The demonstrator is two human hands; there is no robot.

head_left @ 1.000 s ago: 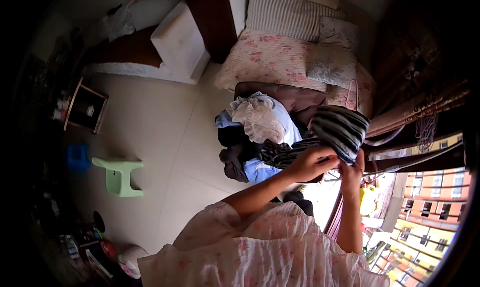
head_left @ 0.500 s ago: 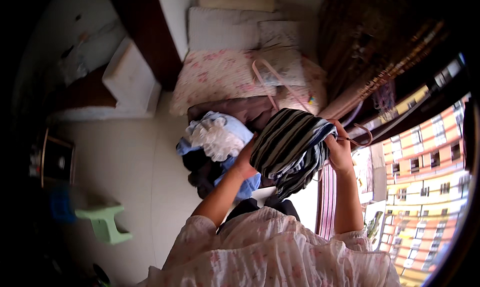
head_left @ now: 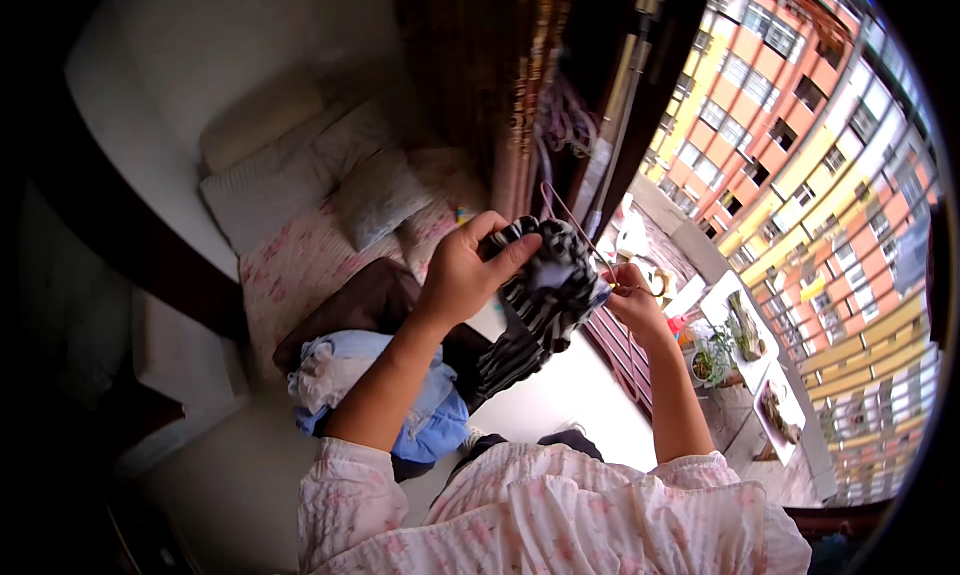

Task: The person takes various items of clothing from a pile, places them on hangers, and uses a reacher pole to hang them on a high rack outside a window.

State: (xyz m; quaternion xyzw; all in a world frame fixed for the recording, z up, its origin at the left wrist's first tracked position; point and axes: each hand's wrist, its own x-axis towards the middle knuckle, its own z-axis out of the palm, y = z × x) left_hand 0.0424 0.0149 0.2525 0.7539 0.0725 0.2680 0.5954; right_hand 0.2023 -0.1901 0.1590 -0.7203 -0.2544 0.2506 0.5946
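Note:
A black-and-white striped garment (head_left: 535, 320) hangs bunched up in front of me, its lower part trailing down to the left. My left hand (head_left: 470, 270) is closed on its upper edge, thumb on top. At the garment's right side my right hand (head_left: 637, 300) has its fingers pinched round a thin pink clothes hanger (head_left: 572, 213). One thin length of the hanger rises above the garment; the rest is hidden by cloth and fingers.
Blue and white clothes (head_left: 430, 415) lie piled below my left forearm, beside a brown cloth-covered surface (head_left: 340, 315). Behind stands a bed with a floral cover (head_left: 290, 285) and pillows (head_left: 375, 200). To the right are a window frame (head_left: 650, 95) and potted plants (head_left: 712, 360) outside.
My view has swung to the right toward the window. My left hand has shifted to the garment's top edge, and the garment now hangs looser. The hanger has turned, with less of it showing.

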